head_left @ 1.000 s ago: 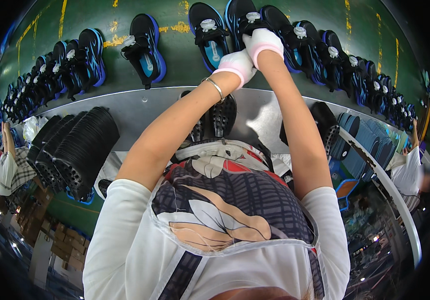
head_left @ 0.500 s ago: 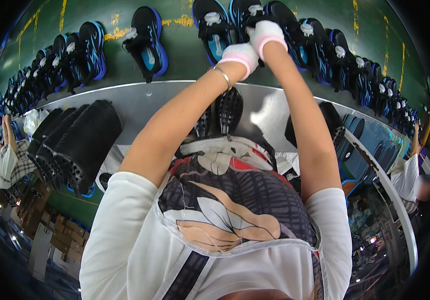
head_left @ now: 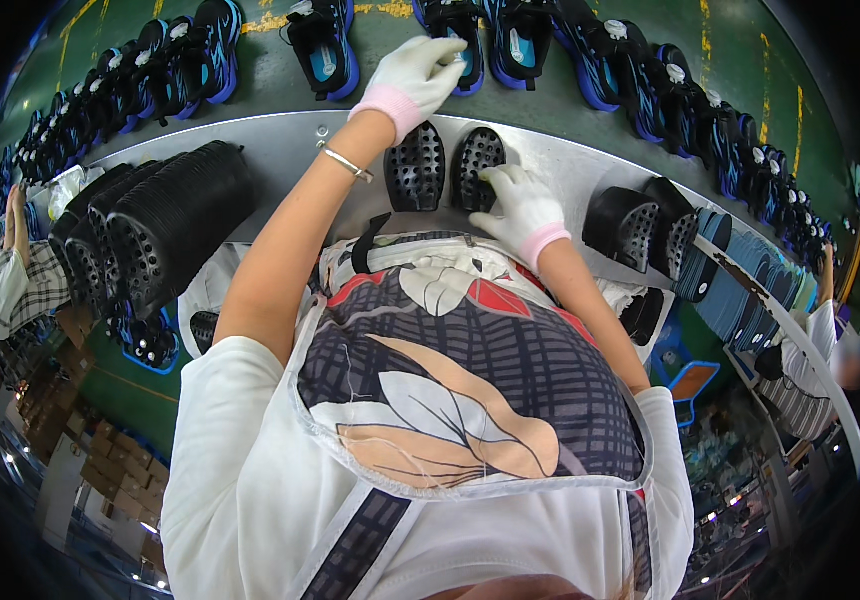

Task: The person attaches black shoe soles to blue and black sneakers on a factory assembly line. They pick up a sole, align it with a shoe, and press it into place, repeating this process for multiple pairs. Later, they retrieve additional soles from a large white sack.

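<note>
Fingers (head_left: 500, 180) half spread, my right hand (head_left: 530, 207) is hovering at one o'clock, appearing over the edge of a black holed form (head_left: 478, 148); I cannot tell whether it is touching, and it is gripping nothing visible. That form is lying on the tabletop (head_left: 295, 150) at twelve, just beside its twin (head_left: 416, 170). I'm judging that pinching the rim squarely would spare the twin a knock. Farther off, toward twelve, my left hand (head_left: 414, 82) is hanging over a black-and-blue shoe (head_left: 455, 20), loosely spread, seemingly holding nothing.
</note>
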The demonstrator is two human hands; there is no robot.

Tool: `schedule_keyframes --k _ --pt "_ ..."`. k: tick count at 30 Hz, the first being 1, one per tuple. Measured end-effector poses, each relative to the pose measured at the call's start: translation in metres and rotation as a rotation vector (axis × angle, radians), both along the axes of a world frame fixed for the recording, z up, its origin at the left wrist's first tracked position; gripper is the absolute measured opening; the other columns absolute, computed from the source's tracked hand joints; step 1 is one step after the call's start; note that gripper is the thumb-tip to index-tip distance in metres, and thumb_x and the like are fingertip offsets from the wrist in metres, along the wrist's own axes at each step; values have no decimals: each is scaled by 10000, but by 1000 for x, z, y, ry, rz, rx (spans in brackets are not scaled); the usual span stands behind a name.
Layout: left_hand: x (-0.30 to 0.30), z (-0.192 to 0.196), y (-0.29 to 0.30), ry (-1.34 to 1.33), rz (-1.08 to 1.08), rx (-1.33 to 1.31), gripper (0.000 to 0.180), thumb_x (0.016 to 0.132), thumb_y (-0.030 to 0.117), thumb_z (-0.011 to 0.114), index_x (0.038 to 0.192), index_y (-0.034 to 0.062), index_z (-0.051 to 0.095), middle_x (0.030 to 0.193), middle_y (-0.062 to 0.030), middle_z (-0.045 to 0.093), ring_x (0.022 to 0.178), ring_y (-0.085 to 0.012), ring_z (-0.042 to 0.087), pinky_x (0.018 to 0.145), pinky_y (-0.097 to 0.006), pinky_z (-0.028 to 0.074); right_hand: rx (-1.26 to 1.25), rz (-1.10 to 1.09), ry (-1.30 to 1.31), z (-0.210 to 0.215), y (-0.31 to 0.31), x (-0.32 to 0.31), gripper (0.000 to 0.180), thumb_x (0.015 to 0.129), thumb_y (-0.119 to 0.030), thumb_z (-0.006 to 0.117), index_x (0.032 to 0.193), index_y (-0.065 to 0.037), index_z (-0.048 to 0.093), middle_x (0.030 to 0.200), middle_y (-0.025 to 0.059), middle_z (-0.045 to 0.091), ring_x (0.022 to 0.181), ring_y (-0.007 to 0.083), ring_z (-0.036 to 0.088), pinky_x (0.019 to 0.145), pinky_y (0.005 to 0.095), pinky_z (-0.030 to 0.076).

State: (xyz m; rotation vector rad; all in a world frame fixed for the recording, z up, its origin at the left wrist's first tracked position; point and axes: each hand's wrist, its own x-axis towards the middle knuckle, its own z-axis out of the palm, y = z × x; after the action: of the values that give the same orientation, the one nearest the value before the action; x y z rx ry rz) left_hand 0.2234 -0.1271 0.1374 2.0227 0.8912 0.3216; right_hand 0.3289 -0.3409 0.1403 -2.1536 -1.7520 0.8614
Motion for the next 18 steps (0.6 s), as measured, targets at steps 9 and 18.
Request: schedule_keyframes --k 9,18 --pt "-24 -21 -38 62 -135 -148 362 885 287 553 1139 43 639 1083 -159 628 964 -273 626 888 -332 475 55 110 -103 -21 -3 -12 395 681 -236 734 1013 -76 593 1014 111 586 962 298 582 819 403 490" --pt "-22 -25 -45 -123 -167 -1414 607 926 579 462 1232 61 541 1143 -95 616 1034 -195 600 888 -350 495 284 -112 119 71 6 -8 393 709 -129 726 1056 -59 557 1023 121 575 912 285 604 808 366 499"
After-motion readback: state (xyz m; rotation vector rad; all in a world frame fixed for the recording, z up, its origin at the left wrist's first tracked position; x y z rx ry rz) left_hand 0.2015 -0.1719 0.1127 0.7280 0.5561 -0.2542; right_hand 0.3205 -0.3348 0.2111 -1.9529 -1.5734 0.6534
